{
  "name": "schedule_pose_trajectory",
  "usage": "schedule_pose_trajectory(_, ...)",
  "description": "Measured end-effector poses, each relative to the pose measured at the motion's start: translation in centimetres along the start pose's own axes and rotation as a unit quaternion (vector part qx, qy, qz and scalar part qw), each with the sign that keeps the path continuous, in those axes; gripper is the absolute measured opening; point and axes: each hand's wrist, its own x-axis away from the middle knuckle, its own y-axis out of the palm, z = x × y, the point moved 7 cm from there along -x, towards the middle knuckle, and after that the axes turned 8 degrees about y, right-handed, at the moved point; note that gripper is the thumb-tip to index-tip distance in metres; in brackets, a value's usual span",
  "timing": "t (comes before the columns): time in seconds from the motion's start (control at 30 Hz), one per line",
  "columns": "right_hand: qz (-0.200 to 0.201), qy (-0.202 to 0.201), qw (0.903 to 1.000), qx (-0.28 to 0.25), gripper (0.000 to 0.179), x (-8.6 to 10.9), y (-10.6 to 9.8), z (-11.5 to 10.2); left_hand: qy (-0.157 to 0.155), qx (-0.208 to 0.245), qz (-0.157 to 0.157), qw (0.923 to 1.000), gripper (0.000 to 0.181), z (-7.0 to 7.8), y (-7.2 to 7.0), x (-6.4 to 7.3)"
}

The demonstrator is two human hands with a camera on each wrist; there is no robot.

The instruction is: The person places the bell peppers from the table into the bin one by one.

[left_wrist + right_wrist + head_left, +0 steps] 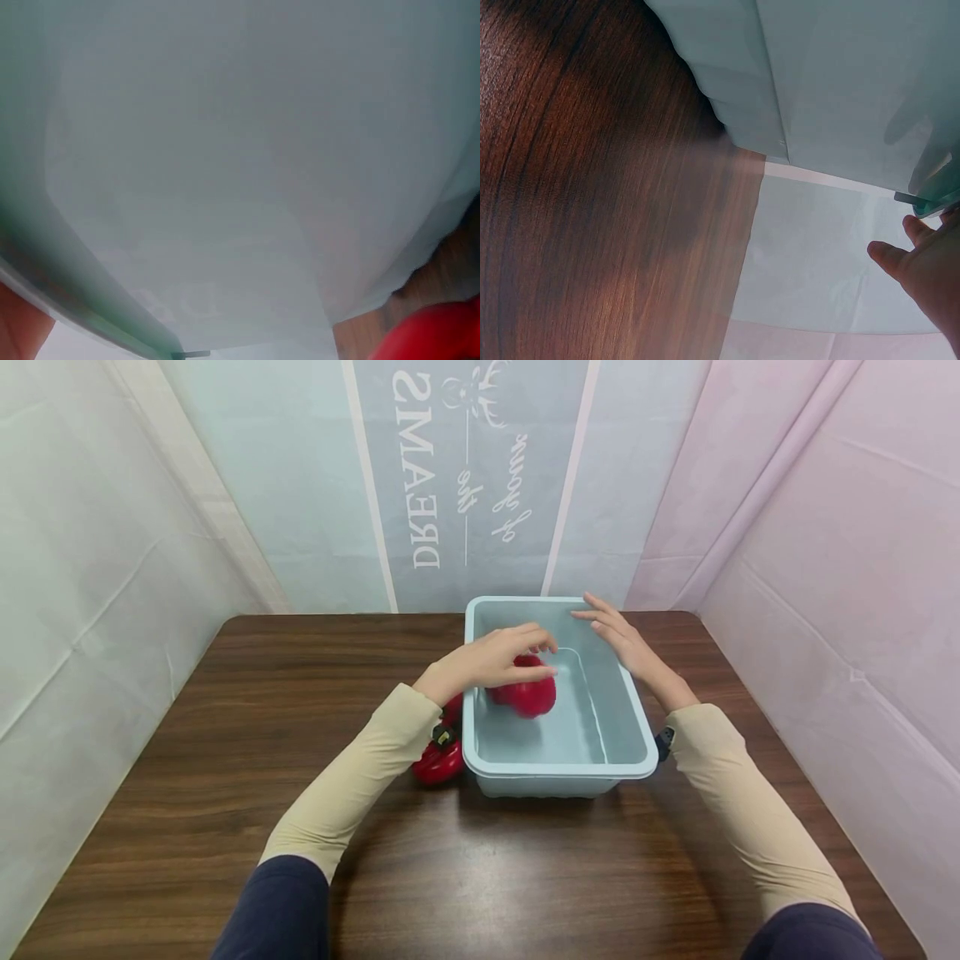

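Observation:
A light blue plastic bin stands on the table, with a blurred, rounded red thing inside at its left; its kind is unclear. My left hand reaches over the bin's left rim above it, thumb and fingers spread apart and loosely bent. That hand partly covers the red thing. Over the right rim lies my right hand, fingers extended; the right wrist view shows this hand beside the bin's rim. Outside the bin, a glossy red thing sits under my left wrist, partly hidden.
The dark wooden table extends on both sides and in front of the bin. Pale cloth walls enclose it at the left, right and back. The bin's outer wall fills most of the left wrist view.

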Motion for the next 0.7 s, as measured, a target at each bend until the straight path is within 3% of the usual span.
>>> schedule_pose_trajectory(0.17,0.002,-0.005,1.0,0.004,0.037,0.0,0.0,-0.5,0.02,-0.006,0.036,0.9991,0.036,0.3,-1.0,0.2)
schedule_pose_trajectory(0.7,0.002,-0.002,1.0,0.001,0.037,0.2,0.1,-0.4,0.037,-0.007,0.06,0.9975,0.032,0.0,-1.7,1.4)
